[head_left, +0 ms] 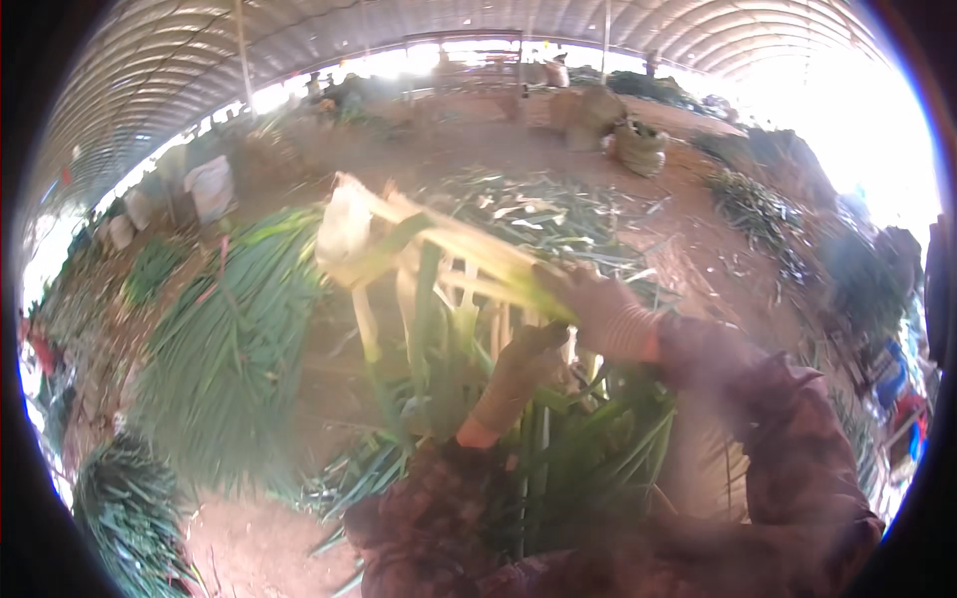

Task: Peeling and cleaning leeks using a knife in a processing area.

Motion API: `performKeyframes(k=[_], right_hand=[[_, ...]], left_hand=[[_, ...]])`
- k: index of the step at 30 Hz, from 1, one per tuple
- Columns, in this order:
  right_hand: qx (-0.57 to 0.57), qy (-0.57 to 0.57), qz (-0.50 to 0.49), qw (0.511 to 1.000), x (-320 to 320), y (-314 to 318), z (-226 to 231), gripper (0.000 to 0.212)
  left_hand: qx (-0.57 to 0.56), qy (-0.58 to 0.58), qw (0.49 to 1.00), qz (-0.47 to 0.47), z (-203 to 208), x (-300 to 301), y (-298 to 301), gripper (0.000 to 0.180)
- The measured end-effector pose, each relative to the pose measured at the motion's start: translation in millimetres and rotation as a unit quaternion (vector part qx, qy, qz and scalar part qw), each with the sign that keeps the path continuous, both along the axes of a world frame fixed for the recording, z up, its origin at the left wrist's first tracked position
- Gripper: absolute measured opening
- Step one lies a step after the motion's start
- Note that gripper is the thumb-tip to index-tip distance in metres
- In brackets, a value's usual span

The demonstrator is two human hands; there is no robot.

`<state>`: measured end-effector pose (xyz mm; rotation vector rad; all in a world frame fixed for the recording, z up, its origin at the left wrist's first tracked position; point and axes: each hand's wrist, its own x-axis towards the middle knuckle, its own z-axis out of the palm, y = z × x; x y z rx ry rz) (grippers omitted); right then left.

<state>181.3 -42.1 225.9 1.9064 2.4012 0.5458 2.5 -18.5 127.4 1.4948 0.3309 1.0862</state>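
Both of my hands wear pale work gloves and meet in front of me. My right hand (608,317) is closed round the green part of some long green onions (469,254), whose pale ends point up and to the left. Just below and left of it, my left hand (520,377) has its fingers curled in among the stalks. Motion blurs the fingertips, and the stalks partly hide them. More green leaves (588,448) hang down between my forearms, over my lap.
A big heap of green onions (224,349) lies at the left, with another bundle (130,508) nearer. Stripped leaves (538,209) litter the dirt floor ahead. Farther off stand a full sack (638,149) and a white sack (210,189). More onion piles (753,209) lie at the right.
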Motion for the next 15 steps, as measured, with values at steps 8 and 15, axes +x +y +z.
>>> performKeyframes(k=[8,15], right_hand=[[0.019,-0.032,-0.02,0.999,21,-21,42,0.092],[-0.006,-0.092,0.032,0.995,30,-73,22,0.083]], left_hand=[[0.048,-0.062,0.862,0.501,30,-85,38,0.076],[0.078,0.13,0.883,0.444,56,-127,125,0.058]])
